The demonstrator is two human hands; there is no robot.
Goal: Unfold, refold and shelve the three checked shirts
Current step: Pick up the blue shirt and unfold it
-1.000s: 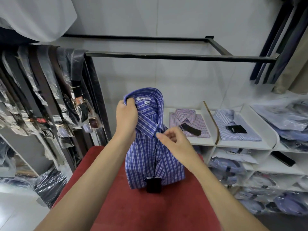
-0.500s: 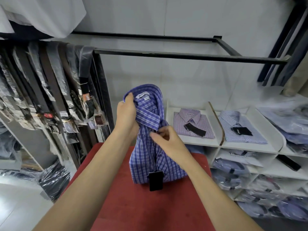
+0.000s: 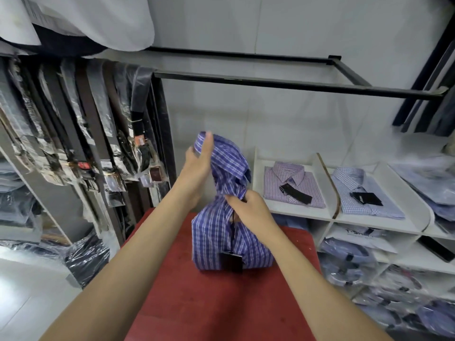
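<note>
A person is working a blue checked shirt (image 3: 229, 232) upright on a red table (image 3: 221, 303), the left hand (image 3: 199, 163) holding up its collar, the right hand (image 3: 248, 210) apparently pinching the placket. The half-lifted bundle is risking slumping off the near edge, its black tag (image 3: 231, 262) dangling. To the right, a pink shirt (image 3: 290, 185) and a pale blue shirt (image 3: 362, 193) are lying folded on the white shelf (image 3: 295, 214); bagged belts (image 3: 73, 134) are hanging at left.

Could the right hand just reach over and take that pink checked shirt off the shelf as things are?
Probably not yet. The way to the pink checked shirt looks free, with nothing lying over it, but the right hand is gripping the front of the blue checked shirt, so it would have to let go first.
</note>
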